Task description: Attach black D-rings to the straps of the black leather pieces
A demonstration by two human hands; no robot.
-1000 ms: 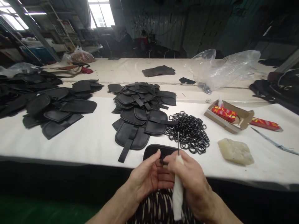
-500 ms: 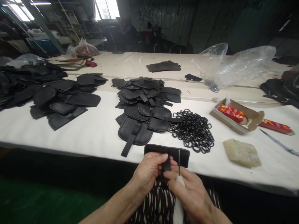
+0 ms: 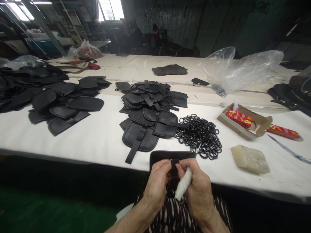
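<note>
At the table's front edge, a black leather flap (image 3: 167, 155) with a rounded corner lies under my hands. My left hand (image 3: 156, 183) pinches a short black strap (image 3: 174, 164) on it between thumb and fingers. The fingertips of my right hand (image 3: 200, 186) are at the strap's other side. In that same hand I hold an awl-like tool with a white wrapped handle (image 3: 184, 184); its thin metal shaft points away toward the rings. A pile of black metal D-rings (image 3: 200, 136) lies just beyond. Similar black flaps with straps (image 3: 141, 136) are stacked ahead of my left hand.
More black flaps (image 3: 65, 111) lie heaped at the left. On the right are a cardboard box (image 3: 228, 124) with red packets, a yellowish block (image 3: 250, 158) and a pointed metal tool (image 3: 286, 149). Clear plastic bags (image 3: 252, 69) lie at the back.
My right hand has risen to the strap and turned the tool, so its handle end now points down toward me. The strap now appears folded shorter between my fingers.
</note>
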